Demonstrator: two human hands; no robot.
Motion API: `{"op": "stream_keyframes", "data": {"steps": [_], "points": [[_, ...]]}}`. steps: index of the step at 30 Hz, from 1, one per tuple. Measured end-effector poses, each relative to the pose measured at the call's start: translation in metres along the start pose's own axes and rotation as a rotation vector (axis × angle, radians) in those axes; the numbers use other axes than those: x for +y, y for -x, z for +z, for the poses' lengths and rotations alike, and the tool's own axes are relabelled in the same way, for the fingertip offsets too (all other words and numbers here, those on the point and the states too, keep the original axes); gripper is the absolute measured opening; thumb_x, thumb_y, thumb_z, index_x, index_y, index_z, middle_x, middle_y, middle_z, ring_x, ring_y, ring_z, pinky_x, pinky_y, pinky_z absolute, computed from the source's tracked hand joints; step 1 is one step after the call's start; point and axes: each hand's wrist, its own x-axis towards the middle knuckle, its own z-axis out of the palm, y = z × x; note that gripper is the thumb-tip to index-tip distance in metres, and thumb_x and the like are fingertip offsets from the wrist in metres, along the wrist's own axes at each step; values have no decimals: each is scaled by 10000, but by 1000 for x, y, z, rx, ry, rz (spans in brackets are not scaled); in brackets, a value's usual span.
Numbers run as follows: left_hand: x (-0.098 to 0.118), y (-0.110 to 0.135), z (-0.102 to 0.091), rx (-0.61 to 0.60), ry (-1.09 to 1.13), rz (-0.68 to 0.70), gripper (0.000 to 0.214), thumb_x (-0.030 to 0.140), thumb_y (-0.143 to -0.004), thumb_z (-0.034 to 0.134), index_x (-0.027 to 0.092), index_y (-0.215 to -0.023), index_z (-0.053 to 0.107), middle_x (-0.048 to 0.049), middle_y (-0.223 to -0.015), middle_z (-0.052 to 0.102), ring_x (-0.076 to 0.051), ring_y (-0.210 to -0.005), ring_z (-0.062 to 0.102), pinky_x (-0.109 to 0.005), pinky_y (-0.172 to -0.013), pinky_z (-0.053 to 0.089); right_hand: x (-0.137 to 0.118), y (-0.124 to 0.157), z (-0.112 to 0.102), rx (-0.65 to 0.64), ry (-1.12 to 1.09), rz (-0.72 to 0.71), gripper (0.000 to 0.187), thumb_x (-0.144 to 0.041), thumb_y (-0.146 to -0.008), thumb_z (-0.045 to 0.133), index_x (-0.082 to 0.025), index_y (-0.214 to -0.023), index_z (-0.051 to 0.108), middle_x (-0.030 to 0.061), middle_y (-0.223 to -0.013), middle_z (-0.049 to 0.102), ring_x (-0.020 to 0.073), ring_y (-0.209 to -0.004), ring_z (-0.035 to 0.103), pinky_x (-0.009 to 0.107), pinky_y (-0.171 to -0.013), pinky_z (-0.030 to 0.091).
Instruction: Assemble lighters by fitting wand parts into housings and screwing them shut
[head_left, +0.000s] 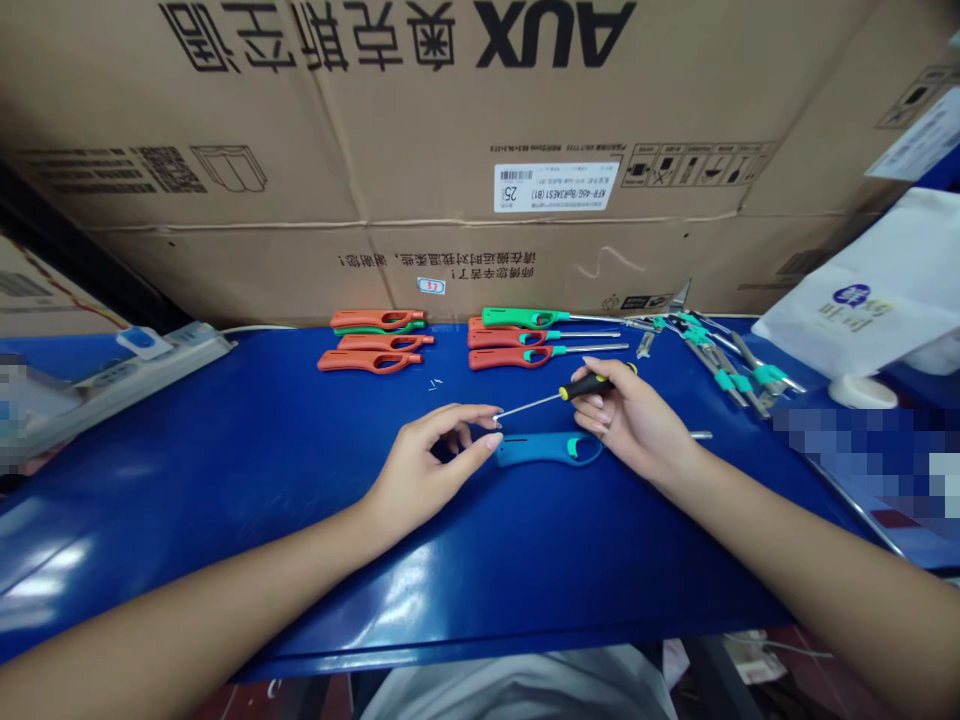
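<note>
1. Head view, right hand: I see the right hand (600, 415) closed around a screwdriver (568, 392), its fingers wrapped about the black and yellow handle. The shaft slants down and leftward out of this grip.
2. Head view, left hand: the left hand (491, 428) has its thumb and forefinger close together at the screwdriver's tip. From here I cannot tell whether they pinch the tip, a tiny part on it, or nothing.
3. Head view, below the grip: a blue lighter (536, 451) lies flat on the blue table (247, 450), just under the screwdriver shaft. Its left end is right by the left thumb, though I cannot make out contact; its other end passes behind the right hand, with the metal tube's tip showing beyond the wrist.
4. Head view, farther back: I have small screws (435, 384) lying loose, orange handles (371, 360) to the left, red lighters (499, 358) near the middle, and a heap of metal tubes (724, 380) to the right.
</note>
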Motion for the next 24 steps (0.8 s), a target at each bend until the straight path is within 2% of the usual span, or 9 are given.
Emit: {"op": "stream_keyframes", "data": {"steps": [5, 10, 17, 24], "points": [[2, -1, -1, 11, -28, -17, 169, 307, -889, 723, 198, -1005, 779, -27, -862, 726, -119, -681, 584, -248, -612, 442, 3, 3, 1, -32, 22, -29, 250, -404, -764, 789, -180, -698, 700, -52, -537, 378, 69, -473, 296, 234, -439, 241], [1, -2, -2, -2, 6, -18, 135, 295, -892, 721, 173, -889, 779, -50, -901, 742, -135, -720, 612, -255, -633, 456, 3, 4, 2, -31, 9, -36, 251, -396, -759, 800, -171, -694, 710, -51, -518, 391, 64, -458, 316, 227, -432, 247], [1, -3, -1, 7, -15, 15, 109, 267, -888, 731, 172, -852, 770, -42, -875, 741, -118, -691, 595, -234, -607, 439, 2, 3, 1, -1, -7, -44, 257, -372, -694, 842, -155, -672, 706, -55, -497, 403, 52, -435, 326, 210, -410, 257], [-2, -2, -2, -3, -44, 97, 63, 234, -885, 746, 183, -859, 772, -26, -871, 735, -108, -710, 623, -217, -607, 453, 3, 2, 2, 5, 32, -90, 224, -339, -749, 786, -155, -662, 694, -54, -485, 401, 56, -430, 332, 211, -407, 269]]}}
